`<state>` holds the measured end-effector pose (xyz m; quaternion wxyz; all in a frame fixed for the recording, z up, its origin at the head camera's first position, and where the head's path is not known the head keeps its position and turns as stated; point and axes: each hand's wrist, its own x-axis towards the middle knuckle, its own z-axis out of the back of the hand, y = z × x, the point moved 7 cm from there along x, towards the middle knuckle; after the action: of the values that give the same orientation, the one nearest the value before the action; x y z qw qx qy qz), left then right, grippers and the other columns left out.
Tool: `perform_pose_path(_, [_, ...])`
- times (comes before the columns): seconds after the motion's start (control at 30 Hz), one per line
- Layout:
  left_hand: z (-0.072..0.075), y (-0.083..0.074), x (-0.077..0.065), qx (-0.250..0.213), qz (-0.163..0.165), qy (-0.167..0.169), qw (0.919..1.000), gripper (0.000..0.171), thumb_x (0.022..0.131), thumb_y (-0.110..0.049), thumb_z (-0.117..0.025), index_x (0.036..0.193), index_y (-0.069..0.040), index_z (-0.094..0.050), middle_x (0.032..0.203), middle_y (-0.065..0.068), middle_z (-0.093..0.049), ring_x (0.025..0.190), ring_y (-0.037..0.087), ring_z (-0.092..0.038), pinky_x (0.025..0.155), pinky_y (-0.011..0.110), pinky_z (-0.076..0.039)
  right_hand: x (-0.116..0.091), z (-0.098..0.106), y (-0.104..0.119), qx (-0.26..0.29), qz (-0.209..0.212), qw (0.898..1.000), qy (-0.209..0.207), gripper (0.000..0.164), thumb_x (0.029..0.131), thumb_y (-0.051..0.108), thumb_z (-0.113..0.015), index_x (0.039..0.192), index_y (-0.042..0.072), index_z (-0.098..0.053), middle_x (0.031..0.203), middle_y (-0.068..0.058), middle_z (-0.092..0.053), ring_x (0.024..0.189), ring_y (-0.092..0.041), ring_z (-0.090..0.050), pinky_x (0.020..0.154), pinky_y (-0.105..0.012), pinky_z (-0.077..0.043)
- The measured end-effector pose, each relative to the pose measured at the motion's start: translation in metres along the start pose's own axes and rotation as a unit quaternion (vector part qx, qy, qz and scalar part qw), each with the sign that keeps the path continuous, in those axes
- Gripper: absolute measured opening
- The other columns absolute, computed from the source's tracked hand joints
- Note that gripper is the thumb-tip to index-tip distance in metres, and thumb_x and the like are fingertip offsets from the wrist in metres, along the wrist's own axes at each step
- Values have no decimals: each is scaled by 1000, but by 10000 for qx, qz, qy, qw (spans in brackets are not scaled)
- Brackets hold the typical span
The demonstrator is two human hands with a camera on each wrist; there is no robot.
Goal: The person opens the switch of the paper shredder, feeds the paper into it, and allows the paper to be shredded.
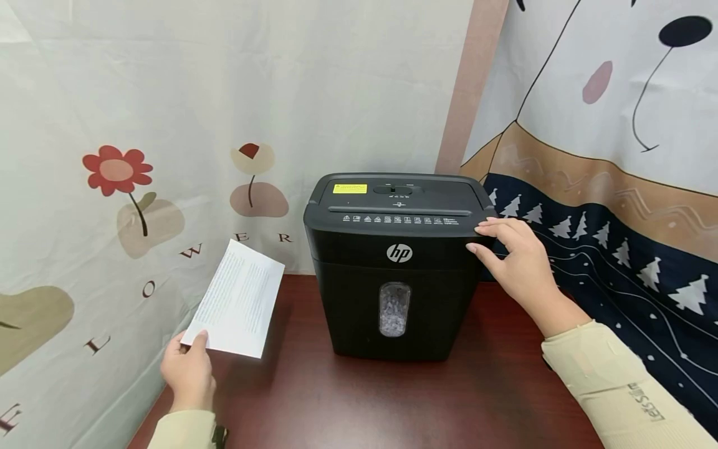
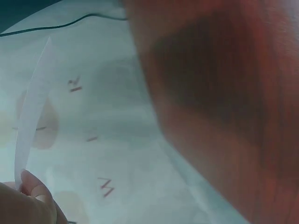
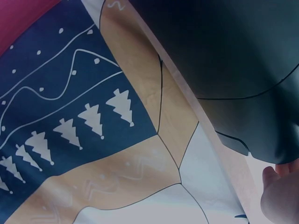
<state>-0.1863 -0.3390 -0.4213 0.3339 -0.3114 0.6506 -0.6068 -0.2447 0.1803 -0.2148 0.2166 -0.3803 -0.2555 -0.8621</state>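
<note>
My left hand [image 1: 189, 372] pinches a white printed sheet of paper [image 1: 238, 299] by its lower left corner, thumb on top. The sheet is held out to the left of a black HP paper shredder [image 1: 359, 299], apart from it. In the left wrist view the sheet [image 2: 32, 116] appears nearly edge-on, and only part of the hand [image 2: 35, 200] shows. My right hand [image 1: 518, 262] is at the shredder's upper right corner, fingers fairly straight at the top edge and thumb near the front face. In the right wrist view the shredder's side [image 3: 233, 60] fills the upper right.
The shredder stands upright on a reddish-brown table [image 1: 381, 399]. Paper scraps [image 1: 394, 312] show through its front window. Its lid carries a long feed slot [image 1: 399, 211] and a small slide switch [image 1: 393, 189]. Printed curtains [image 1: 348, 81] hang behind and on both sides. A thin dark cord [image 2: 70, 22] runs along the left.
</note>
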Motion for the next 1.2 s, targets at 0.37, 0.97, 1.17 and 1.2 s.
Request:
perform_pose_path(0.37, [3, -42, -13, -1493, -129, 1, 9887, 14, 84, -3, -58, 97, -5, -53, 103, 3, -52, 105, 15, -49, 83, 16, -42, 1, 2, 3, -32, 23, 10000, 27, 30, 69, 5, -76, 97, 1, -65, 106, -15, -61, 104, -28, -51, 87, -45, -41])
perform_pose_path(0.97, [5, -101, -35, -4147, -525, 494, 9071, 23, 76, 13, -60, 97, 10, -52, 107, 19, -57, 103, 27, -54, 77, 26, -49, 1, 3, 8, -190, -9, 9991, 376, 30, 71, 5, -74, 100, 1, -65, 107, -17, -60, 103, -31, -50, 87, -47, -41])
perform_pose_path(1.17, [-3, -118, -43, -4586, -523, 691, 8844, 23, 77, 16, -57, 99, 13, -50, 110, 22, -53, 102, 28, -54, 78, 28, -50, 4, 3, 10, -307, -119, 9971, 681, 29, 74, 7, -72, 101, 2, -63, 108, -16, -59, 104, -31, -49, 87, -48, -41])
perform_pose_path(1.2, [-4, -121, -45, -4637, -532, 745, 8812, 24, 77, 16, -57, 99, 13, -50, 111, 22, -53, 102, 29, -54, 78, 29, -50, 4, 3, 10, -328, -139, 9966, 745, 29, 74, 8, -72, 101, 2, -63, 108, -16, -59, 104, -30, -49, 88, -48, -41])
